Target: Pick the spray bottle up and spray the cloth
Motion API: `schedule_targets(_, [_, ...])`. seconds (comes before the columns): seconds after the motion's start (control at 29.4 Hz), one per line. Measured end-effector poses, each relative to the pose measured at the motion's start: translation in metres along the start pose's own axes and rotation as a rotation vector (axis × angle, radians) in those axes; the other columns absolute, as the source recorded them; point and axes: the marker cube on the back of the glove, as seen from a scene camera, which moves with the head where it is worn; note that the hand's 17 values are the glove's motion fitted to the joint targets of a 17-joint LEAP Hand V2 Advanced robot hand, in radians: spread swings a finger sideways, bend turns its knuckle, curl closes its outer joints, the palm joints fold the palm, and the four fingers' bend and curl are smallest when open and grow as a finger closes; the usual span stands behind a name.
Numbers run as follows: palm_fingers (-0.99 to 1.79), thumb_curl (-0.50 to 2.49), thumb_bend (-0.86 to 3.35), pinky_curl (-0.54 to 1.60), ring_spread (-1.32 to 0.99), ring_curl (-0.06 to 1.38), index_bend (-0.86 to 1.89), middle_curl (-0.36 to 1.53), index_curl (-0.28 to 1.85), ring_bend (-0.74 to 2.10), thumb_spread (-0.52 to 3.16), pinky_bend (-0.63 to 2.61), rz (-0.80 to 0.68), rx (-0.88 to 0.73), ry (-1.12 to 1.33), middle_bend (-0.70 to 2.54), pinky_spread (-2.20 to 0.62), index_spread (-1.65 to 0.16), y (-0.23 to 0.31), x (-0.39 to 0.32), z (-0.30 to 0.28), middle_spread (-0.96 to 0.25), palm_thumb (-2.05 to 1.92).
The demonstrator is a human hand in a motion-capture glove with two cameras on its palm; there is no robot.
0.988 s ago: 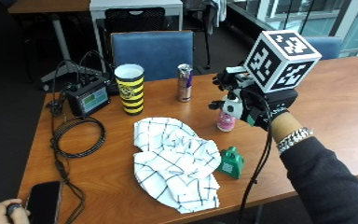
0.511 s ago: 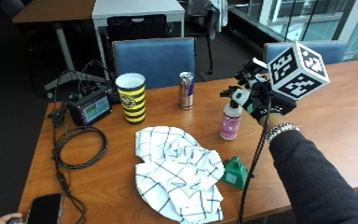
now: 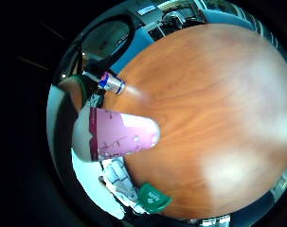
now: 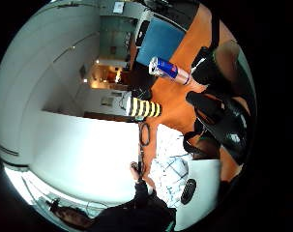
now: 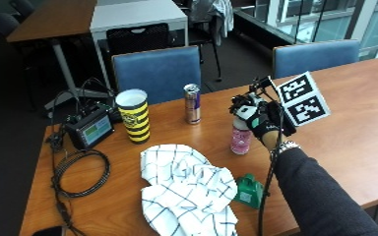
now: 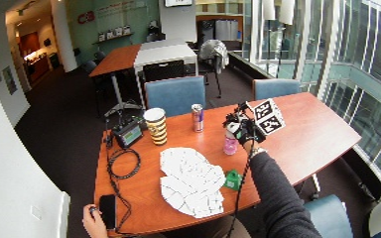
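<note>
My gloved right hand (image 5: 260, 119) has come up since a second ago, fingers now curled round the top of the pink plastic spray bottle (image 5: 240, 139) (lifted off the wooden worktop (image 5: 346, 123)?). The white checked cloth (image 5: 186, 184) lies nearby, unsprayed.

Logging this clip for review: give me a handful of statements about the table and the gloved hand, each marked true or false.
1. The right hand is at the top of the spray bottle, which stands on the table. True.
2. The cloth is draped over the bottle. False: it lies flat on the table, apart from the bottle.
3. A can stands upright behind the cloth. True.
4. The striped cup lies on its side. False: it stands upright.
5. A small green thing sits at the cloth's edge. True.
</note>
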Motion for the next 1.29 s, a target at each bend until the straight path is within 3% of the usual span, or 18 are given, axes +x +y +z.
schedule_targets(0.17, [1.08, 0.52, 0.04, 0.29, -0.22, 0.37, 0.13, 0.41, 0.33, 0.4, 0.68, 0.23, -0.027, -0.006, -0.095, 0.34, -0.03, -0.35, -0.001, -0.001, 0.007, -0.22, 1.08])
schedule_targets(0.37, [1.07, 0.55, -0.01, 0.32, -0.23, 0.39, 0.1, 0.42, 0.33, 0.39, 0.69, 0.28, -0.04, -0.127, -0.245, 0.32, -0.08, -0.34, -0.004, 0.003, 0.021, -0.21, 1.04])
schedule_targets(0.61, [1.19, 0.57, -0.04, 0.28, -0.17, 0.4, 0.28, 0.45, 0.4, 0.39, 0.72, 0.1, -0.116, -0.078, -0.255, 0.37, 0.01, -0.31, -0.004, -0.006, 0.024, -0.16, 0.96])
schedule_targets(1.29, [1.27, 0.69, -0.03, 0.27, -0.12, 0.44, 0.46, 0.51, 0.54, 0.46, 0.62, 0.2, -0.219, -0.025, -0.251, 0.49, 0.05, -0.3, 0.003, -0.011, 0.02, -0.16, 0.89])
